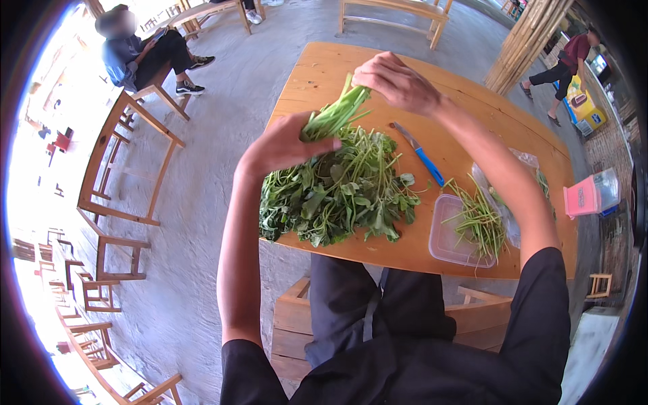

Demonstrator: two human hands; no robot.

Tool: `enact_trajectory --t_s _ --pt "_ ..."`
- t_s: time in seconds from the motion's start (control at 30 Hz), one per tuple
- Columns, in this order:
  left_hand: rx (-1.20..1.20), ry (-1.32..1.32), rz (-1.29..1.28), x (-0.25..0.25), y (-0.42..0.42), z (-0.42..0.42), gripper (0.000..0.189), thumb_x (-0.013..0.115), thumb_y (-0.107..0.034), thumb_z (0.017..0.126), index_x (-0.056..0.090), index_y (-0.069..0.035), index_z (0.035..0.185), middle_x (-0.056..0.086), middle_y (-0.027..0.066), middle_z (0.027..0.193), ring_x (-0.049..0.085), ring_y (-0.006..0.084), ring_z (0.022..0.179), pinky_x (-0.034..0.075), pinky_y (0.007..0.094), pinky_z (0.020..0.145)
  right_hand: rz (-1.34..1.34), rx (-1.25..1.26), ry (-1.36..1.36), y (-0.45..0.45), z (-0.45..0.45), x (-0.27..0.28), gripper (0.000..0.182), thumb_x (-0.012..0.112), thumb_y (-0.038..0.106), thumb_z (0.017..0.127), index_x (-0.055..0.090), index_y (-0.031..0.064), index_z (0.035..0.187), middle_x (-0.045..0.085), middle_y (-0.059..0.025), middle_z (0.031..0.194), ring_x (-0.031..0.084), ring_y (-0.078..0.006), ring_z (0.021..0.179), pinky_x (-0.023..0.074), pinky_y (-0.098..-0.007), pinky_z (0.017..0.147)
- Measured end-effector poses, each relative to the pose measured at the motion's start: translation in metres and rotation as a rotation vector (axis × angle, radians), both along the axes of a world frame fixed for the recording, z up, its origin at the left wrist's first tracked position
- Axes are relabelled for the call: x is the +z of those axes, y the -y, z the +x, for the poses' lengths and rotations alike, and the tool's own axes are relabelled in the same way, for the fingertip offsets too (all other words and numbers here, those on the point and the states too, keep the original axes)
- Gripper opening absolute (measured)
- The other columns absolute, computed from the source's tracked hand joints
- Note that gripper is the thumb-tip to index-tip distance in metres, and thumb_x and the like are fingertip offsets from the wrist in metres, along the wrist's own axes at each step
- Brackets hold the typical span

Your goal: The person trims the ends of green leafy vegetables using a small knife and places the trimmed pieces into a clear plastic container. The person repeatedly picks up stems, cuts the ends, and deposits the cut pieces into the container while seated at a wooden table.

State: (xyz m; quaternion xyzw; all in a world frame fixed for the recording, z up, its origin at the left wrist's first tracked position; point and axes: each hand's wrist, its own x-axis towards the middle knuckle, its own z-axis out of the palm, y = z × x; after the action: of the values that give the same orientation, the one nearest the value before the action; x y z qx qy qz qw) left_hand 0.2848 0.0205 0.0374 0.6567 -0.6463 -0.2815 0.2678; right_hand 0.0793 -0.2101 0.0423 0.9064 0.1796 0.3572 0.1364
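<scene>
My left hand grips a bunch of green stems just above a pile of leafy greens. The bunch slants up and to the right. At its upper end, the curled fingers of my right hand close around the stem ends; the fingertips are partly hidden. The leafy pile spreads over the near left part of the wooden table. A knife with a blue handle lies right of the pile, its blade pointing away from me.
Cut stems lie across a clear plastic container at the near right. A plastic bag is partly behind my right forearm. Wooden benches stand around. One person sits at far left; another walks at far right.
</scene>
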Motion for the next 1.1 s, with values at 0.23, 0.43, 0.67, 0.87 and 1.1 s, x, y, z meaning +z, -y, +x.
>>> enact_trajectory --t_s 0.23,0.43,0.67,0.87,1.1 --pt "0.087 0.269 -0.174 -0.028 0.004 -0.034 0.040 0.071 -0.017 0.098 0.064 0.001 0.132 0.075 0.0246 0.116 0.069 0.0455 0.113 0.054 0.0520 0.096 0.134 -0.309 -0.394 -0.020 -0.053 -0.016 0.029 0.070 0.016 0.100 0.066 0.0046 0.127 0.072 -0.0089 0.122 0.071 -0.0281 0.112 0.0562 -0.0412 0.099" --pt "0.182 0.512 -0.161 -0.021 -0.003 -0.064 0.041 0.067 -0.010 0.096 0.057 -0.002 0.135 0.072 0.0240 0.117 0.069 0.0456 0.109 0.054 0.0567 0.093 0.523 -0.335 -0.767 -0.037 -0.052 0.006 0.039 0.067 0.024 0.104 0.057 0.0044 0.136 0.073 -0.0195 0.121 0.072 -0.0405 0.109 0.0570 -0.0513 0.094" --pt "0.296 0.444 -0.333 -0.031 -0.011 -0.070 0.045 0.072 -0.015 0.098 0.055 -0.011 0.138 0.074 0.0223 0.114 0.073 0.0455 0.099 0.056 0.0573 0.085 0.200 -0.510 -0.724 -0.035 -0.040 0.009 0.023 0.056 0.011 0.108 0.060 0.0039 0.130 0.073 -0.0144 0.110 0.072 -0.0322 0.106 0.0531 -0.0472 0.098" --pt "0.362 0.344 -0.313 -0.011 -0.045 -0.060 0.063 0.084 -0.031 0.092 0.054 -0.017 0.145 0.079 0.0184 0.107 0.076 0.0415 0.098 0.058 0.0521 0.087 0.096 -0.325 -0.460 -0.041 -0.036 0.044 0.025 0.051 0.008 0.108 0.061 0.0058 0.130 0.072 -0.0131 0.114 0.070 -0.0297 0.109 0.0517 -0.0447 0.102" --pt "0.340 0.249 -0.274 -0.002 -0.081 -0.032 0.075 0.092 -0.042 0.083 0.061 -0.010 0.144 0.076 0.0188 0.121 0.074 0.0358 0.113 0.057 0.0475 0.098 0.267 -0.395 -0.371 -0.055 -0.033 0.066 0.026 0.050 0.010 0.107 0.059 0.0067 0.131 0.071 -0.0137 0.125 0.068 -0.0360 0.113 0.0536 -0.0467 0.102"
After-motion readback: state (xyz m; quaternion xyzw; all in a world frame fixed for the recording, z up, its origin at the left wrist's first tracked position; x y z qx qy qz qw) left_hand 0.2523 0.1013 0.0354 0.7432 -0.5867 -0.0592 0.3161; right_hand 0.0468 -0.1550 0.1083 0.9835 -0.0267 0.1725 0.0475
